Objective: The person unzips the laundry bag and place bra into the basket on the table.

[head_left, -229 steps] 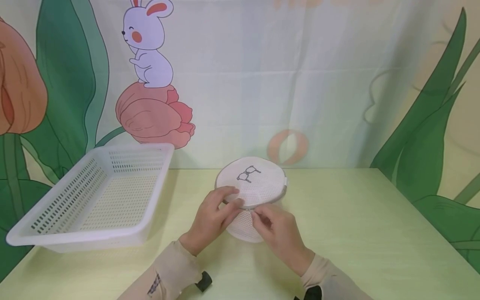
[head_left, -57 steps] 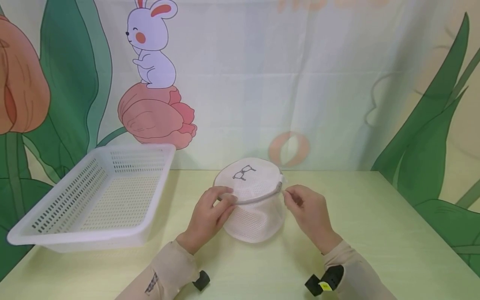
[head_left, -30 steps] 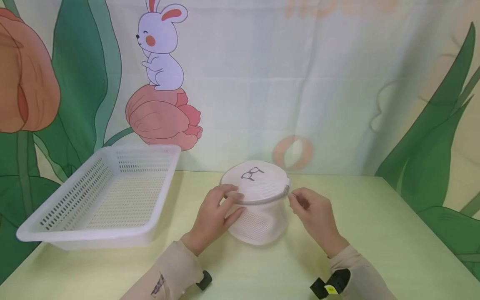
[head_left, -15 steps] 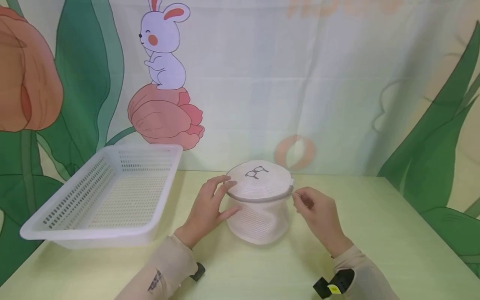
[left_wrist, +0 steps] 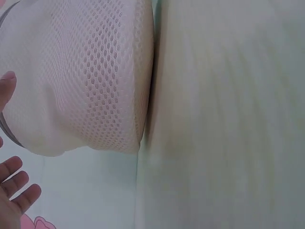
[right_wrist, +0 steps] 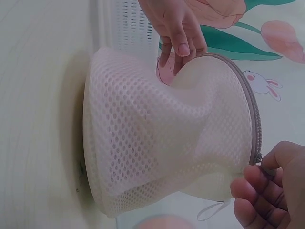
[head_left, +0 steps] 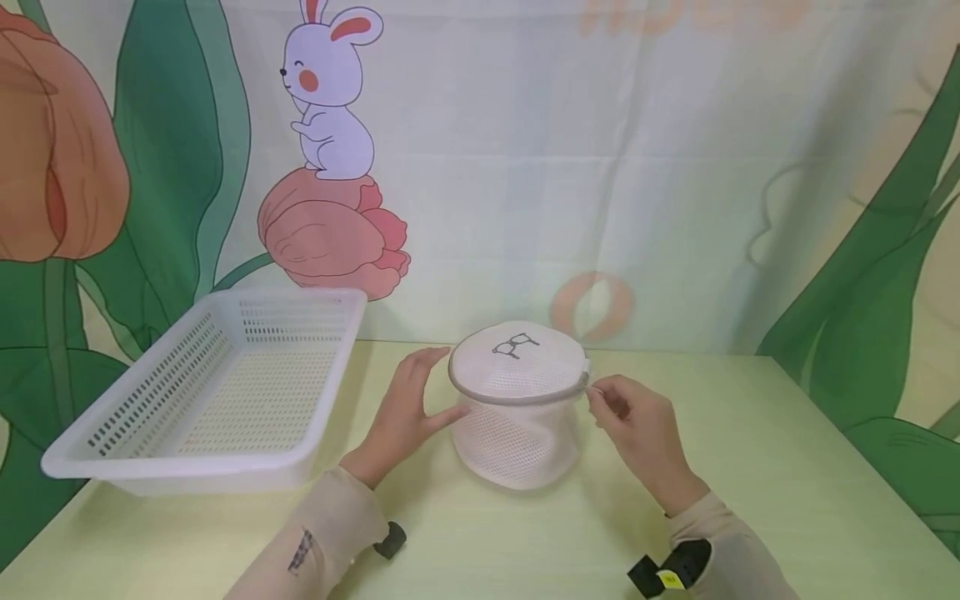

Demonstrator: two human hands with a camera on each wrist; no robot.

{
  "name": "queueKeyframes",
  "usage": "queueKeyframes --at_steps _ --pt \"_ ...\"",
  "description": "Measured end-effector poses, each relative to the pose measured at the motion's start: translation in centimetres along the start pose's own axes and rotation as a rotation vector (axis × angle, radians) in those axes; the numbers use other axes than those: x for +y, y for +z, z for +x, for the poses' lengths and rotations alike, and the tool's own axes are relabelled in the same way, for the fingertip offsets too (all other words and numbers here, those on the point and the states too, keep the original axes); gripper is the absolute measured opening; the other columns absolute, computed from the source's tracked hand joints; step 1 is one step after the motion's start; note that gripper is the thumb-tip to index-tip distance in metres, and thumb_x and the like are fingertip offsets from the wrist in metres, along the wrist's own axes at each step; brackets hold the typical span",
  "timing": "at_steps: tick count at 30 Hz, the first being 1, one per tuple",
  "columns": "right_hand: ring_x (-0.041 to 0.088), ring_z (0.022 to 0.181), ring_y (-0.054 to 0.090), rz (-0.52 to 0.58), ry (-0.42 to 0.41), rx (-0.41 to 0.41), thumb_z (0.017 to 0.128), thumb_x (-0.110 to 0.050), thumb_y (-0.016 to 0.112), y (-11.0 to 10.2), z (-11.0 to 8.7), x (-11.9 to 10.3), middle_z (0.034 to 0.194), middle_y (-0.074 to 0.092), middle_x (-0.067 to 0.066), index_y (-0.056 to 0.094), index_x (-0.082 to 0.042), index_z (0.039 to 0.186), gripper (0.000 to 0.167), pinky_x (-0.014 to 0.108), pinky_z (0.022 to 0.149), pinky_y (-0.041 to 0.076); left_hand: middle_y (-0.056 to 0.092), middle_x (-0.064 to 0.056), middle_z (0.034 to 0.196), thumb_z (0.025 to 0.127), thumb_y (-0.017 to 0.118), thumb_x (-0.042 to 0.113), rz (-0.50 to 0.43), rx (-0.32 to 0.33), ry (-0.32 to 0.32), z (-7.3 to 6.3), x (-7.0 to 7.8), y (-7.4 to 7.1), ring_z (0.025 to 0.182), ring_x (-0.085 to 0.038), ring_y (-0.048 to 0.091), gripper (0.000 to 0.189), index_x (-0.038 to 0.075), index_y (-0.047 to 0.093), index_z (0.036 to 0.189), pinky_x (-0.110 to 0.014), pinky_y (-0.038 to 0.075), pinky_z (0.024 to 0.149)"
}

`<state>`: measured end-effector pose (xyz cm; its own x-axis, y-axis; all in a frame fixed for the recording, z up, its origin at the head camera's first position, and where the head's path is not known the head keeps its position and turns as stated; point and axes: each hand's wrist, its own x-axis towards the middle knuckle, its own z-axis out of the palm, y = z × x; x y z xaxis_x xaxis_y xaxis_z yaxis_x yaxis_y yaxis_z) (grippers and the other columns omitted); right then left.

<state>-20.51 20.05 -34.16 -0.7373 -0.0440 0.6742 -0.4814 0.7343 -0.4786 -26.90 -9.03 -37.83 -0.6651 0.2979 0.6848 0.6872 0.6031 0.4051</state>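
A white mesh laundry bag point(head_left: 516, 446), shaped like a drum, stands upright on the table with its round lid point(head_left: 525, 372) lying over the top. Line-drawn glasses are printed on that lid. A grey zipper point(right_wrist: 256, 121) runs around the rim and looks closed along the front. My right hand point(head_left: 637, 425) pinches the zipper pull at the right side of the rim; the slider point(right_wrist: 258, 158) shows just beside the fingertips in the right wrist view. My left hand point(head_left: 405, 408) is spread at the bag's left side, thumb near the mesh, holding nothing.
A white perforated plastic basket point(head_left: 315, 417) stands at the left of the table point(head_left: 750, 467). Behind rises a printed curtain point(head_left: 480, 167) with a rabbit and tulips. A thin white loop point(right_wrist: 212, 210) hangs from the bag's far side.
My right hand has drawn the zipper pull from the front of the rim round to the right side, bringing the lid down. My left hand has let go of the rim and moved slightly left.
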Motion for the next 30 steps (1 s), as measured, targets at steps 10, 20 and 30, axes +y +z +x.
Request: queueKeyframes --at_steps 10,20,30 --pt "0.003 0.060 0.055 0.003 0.051 -0.033 0.090 -0.010 0.065 -0.2 -0.1 0.1 0.068 0.065 -0.001 0.068 -0.008 0.085 0.006 0.018 0.053 0.046 0.039 -0.016 0.150 0.082 0.076 0.021 -0.333 -0.169 -0.307 0.4 -0.8 0.8 0.137 -0.033 0.040 0.081 0.002 0.032 0.147 -0.048 0.043 0.106" --pt "0.003 0.060 0.052 -0.005 0.052 -0.042 0.090 -0.011 0.065 0.0 -0.1 0.2 0.069 0.065 -0.002 0.067 -0.009 0.084 0.006 0.017 0.054 0.045 0.038 -0.014 0.152 0.084 0.074 0.022 -0.434 -0.201 -0.412 0.7 -1.0 1.3 0.138 -0.032 0.039 0.079 0.004 0.030 0.148 -0.048 0.041 0.108" --pt "0.006 0.061 0.054 -0.014 0.073 -0.058 0.091 -0.012 0.064 -0.1 -0.1 0.1 0.070 0.065 0.000 0.067 -0.009 0.085 0.007 0.017 0.055 0.045 0.043 -0.014 0.149 0.086 0.072 0.017 -0.484 -0.187 -0.379 0.8 -0.3 1.6 0.135 -0.032 0.042 0.073 0.007 0.033 0.146 -0.052 0.042 0.106"
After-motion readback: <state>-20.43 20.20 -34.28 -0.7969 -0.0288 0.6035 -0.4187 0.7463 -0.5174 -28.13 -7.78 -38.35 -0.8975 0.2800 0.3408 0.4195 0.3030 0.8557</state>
